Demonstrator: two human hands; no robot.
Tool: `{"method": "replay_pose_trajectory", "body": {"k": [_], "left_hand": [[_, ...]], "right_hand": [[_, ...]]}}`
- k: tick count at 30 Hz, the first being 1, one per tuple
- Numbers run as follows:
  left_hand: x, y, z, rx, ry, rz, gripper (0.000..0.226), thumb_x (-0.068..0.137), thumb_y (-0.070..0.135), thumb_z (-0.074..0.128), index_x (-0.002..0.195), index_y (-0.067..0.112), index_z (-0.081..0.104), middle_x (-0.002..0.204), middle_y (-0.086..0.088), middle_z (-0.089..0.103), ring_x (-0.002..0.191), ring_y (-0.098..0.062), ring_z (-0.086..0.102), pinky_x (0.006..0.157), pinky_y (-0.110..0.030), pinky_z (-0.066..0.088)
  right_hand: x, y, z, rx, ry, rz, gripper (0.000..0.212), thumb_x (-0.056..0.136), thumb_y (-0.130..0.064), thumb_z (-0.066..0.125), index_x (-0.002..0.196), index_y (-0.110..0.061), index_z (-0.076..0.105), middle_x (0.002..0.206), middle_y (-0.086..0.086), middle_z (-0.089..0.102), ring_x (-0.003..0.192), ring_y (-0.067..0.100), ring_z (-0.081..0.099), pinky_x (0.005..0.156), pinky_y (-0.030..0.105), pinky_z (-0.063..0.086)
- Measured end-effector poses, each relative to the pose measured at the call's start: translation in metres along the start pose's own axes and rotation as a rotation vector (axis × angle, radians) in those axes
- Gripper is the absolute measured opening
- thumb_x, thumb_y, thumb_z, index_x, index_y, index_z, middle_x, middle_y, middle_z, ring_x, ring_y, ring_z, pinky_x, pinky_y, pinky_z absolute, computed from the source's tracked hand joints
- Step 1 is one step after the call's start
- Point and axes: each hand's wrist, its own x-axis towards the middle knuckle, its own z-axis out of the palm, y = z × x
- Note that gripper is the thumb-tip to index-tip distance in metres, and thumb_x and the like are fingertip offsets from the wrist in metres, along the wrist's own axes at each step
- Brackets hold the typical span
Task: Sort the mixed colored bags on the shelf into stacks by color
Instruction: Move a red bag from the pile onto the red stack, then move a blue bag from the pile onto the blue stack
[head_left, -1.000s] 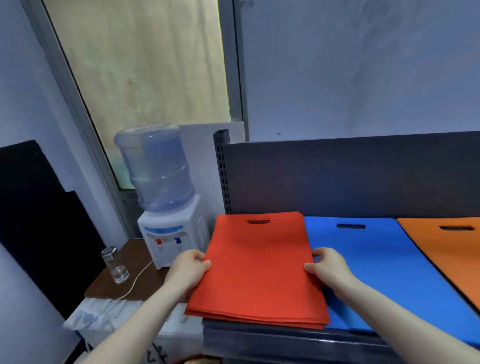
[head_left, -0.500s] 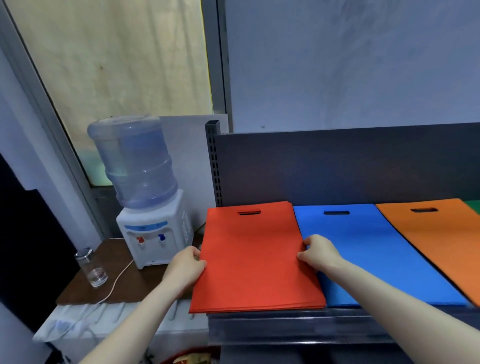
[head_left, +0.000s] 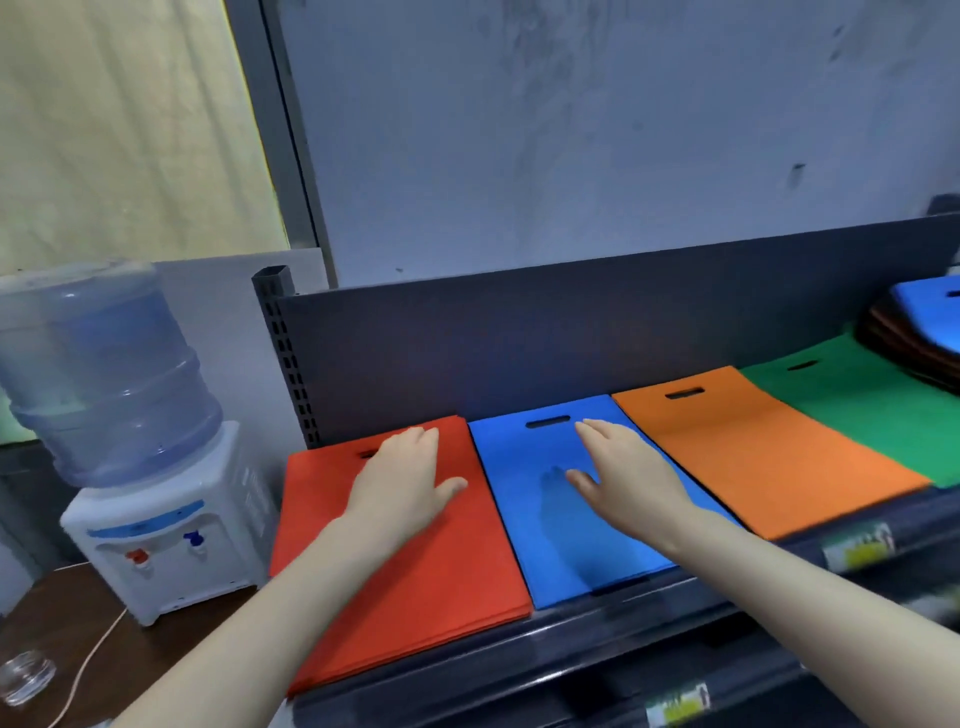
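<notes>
The left hand (head_left: 402, 486) is laid flat on the red stack (head_left: 441, 582), the right hand (head_left: 631, 475) held open over the blue stack (head_left: 519, 499). Both stacks are set lengthwise, slots rearward.

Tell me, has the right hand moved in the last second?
Yes. The right hand left the right edge of the red bag stack and went rightward and back, now spread open over the blue bag stack, fingertips near its handle slot.

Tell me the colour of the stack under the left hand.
Red. The red stack lies beneath the left hand; the head view shows it best.
</notes>
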Motion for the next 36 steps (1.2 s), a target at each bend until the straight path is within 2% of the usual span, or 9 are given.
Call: {"method": "replay_pose_trajectory", "body": {"k": [4, 8, 13, 26, 36], "left_hand": [[0.022, 0.054, 0.005, -0.031, -0.037, 0.077, 0.057, 0.087, 0.049, 0.058, 0.13, 0.013, 0.048, 0.134, -0.003, 0.051, 0.127, -0.02, 0.045, 0.102, -0.034, 0.041], [0.038, 0.117, 0.01, -0.076, -0.076, 0.13, 0.064, 0.091, 0.048, 0.054, 0.142, 0.015, 0.037, 0.145, -0.001, 0.043, 0.134, -0.018, 0.04, 0.106, -0.031, 0.038], [0.057, 0.21, 0.014, -0.183, -0.073, 0.156, 0.068, 0.092, 0.049, 0.053, 0.148, 0.018, 0.029, 0.149, 0.003, 0.038, 0.135, -0.015, 0.038, 0.103, -0.03, 0.04], [0.097, 0.459, 0.056, -0.227, -0.106, 0.331, 0.071, 0.091, 0.051, 0.053, 0.149, 0.019, 0.029, 0.152, 0.001, 0.036, 0.139, -0.015, 0.036, 0.108, -0.031, 0.036], [0.137, 0.57, 0.096, -0.269, -0.186, 0.381, 0.07, 0.091, 0.052, 0.052, 0.149, 0.022, 0.028, 0.152, 0.004, 0.035, 0.139, -0.013, 0.035, 0.11, -0.03, 0.034]], "right_hand": [[-0.017, 0.05, -0.022, -0.025, 0.005, 0.062, 0.043, 0.095, -0.034, 0.049, 0.129, -0.007, 0.046, 0.135, 0.005, 0.049, 0.127, 0.021, 0.043, 0.098, 0.036, 0.045], [-0.034, 0.108, -0.047, -0.021, 0.046, 0.104, 0.048, 0.096, -0.033, 0.049, 0.137, -0.01, 0.041, 0.142, 0.003, 0.045, 0.133, 0.019, 0.038, 0.103, 0.033, 0.042], [-0.055, 0.193, -0.082, -0.033, 0.073, 0.16, 0.06, 0.096, -0.033, 0.048, 0.148, -0.013, 0.028, 0.153, 0.0, 0.032, 0.142, 0.015, 0.027, 0.111, 0.028, 0.031], [-0.137, 0.413, -0.153, -0.045, 0.095, 0.35, 0.06, 0.097, -0.031, 0.046, 0.151, -0.017, 0.022, 0.156, -0.005, 0.026, 0.144, 0.009, 0.021, 0.113, 0.023, 0.023], [-0.147, 0.517, -0.159, 0.002, 0.121, 0.441, 0.06, 0.096, -0.032, 0.046, 0.151, -0.019, 0.024, 0.156, -0.008, 0.027, 0.144, 0.008, 0.022, 0.114, 0.023, 0.023]]}}
